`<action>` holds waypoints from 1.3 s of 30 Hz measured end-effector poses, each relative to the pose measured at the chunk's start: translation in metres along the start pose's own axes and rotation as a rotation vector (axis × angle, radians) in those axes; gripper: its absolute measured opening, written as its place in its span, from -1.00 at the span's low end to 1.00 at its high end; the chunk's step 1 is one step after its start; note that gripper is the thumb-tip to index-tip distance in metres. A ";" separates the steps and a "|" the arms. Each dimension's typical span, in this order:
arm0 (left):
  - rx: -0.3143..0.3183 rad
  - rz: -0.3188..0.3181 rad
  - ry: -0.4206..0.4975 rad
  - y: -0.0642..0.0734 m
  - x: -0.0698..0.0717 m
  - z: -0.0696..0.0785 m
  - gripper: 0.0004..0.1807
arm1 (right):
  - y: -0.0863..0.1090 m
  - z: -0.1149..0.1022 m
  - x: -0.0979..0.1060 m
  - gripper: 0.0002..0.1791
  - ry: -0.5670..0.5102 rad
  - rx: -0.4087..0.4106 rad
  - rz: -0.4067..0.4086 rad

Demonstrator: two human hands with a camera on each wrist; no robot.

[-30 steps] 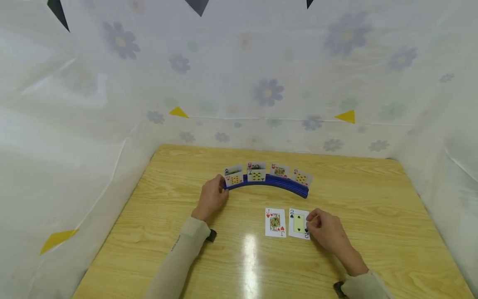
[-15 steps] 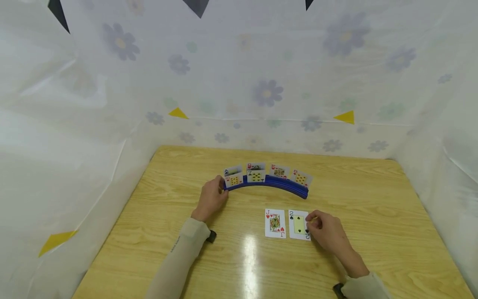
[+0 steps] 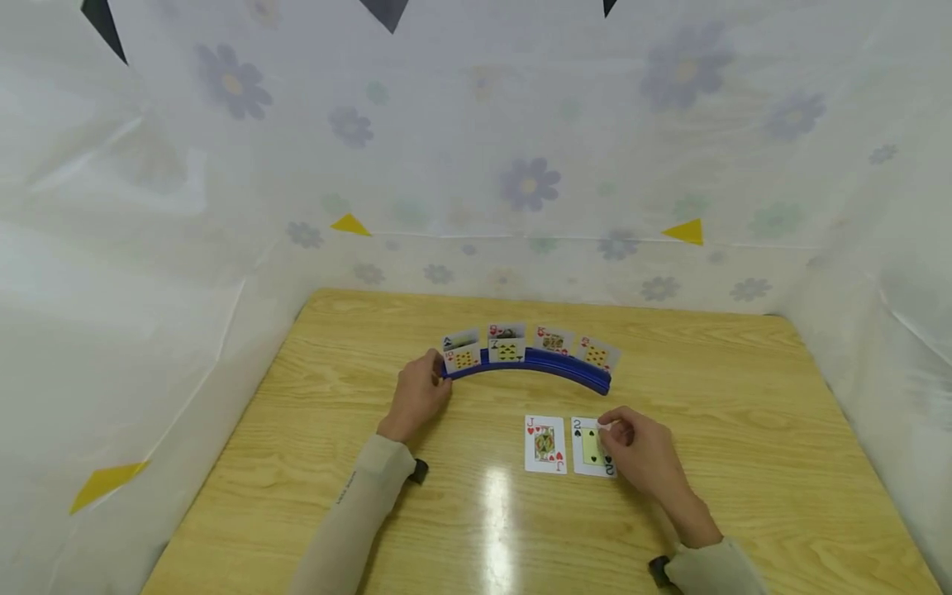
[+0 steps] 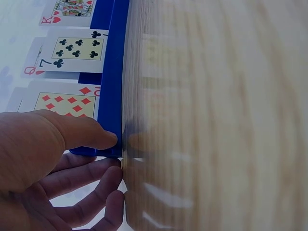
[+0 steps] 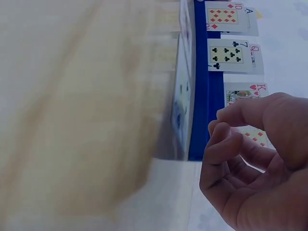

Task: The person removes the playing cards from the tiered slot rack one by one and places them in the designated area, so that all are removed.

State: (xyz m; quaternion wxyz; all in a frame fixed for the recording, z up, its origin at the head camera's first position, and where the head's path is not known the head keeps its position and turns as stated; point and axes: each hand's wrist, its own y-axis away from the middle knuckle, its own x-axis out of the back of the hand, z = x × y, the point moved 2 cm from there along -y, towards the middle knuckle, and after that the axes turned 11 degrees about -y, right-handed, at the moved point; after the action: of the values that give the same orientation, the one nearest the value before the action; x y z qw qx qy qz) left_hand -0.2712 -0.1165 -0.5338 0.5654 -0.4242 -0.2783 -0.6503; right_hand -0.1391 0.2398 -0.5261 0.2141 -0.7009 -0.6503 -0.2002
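A curved blue card holder (image 3: 550,361) stands on the table with several playing cards upright in it. My left hand (image 3: 418,395) grips its left end, thumb (image 4: 98,136) in front and fingers behind. A ten of diamonds (image 3: 463,359) and a seven of clubs (image 3: 507,351) each stand before another card. The king of hearts (image 3: 553,339) and a diamonds card (image 3: 597,354) fill the right half. Face up on the table lie a jack of hearts (image 3: 545,445) and a two of spades (image 3: 587,450). Over the two's right side hovers my right hand (image 3: 643,450), loosely bent, holding nothing.
The wooden table (image 3: 751,430) reaches back to a pale flowered curtain (image 3: 446,165), which also hangs at both sides. Yellow triangular markers (image 3: 684,232) are stuck on the curtain.
My right hand has shifted slightly left and up, from the right edge of the two of spades to over it. My left hand and the holder stay in place.
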 end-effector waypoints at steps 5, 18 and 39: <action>-0.004 0.005 0.001 0.000 0.000 -0.001 -0.75 | -0.011 -0.013 -0.007 -0.86 -0.031 0.045 0.022; -0.006 0.004 -0.003 0.000 0.001 0.000 -0.75 | -0.034 -0.043 -0.028 -0.84 -0.069 0.229 0.082; -0.003 0.006 0.004 -0.001 0.000 -0.001 -0.75 | -0.065 -0.072 -0.052 -0.68 0.003 0.368 0.135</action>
State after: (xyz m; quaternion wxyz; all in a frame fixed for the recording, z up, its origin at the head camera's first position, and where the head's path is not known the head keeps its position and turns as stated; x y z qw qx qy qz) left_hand -0.2720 -0.1176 -0.5342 0.5672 -0.4246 -0.2749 -0.6499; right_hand -0.2079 0.1609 -0.4929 0.3525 -0.6915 -0.6273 -0.0642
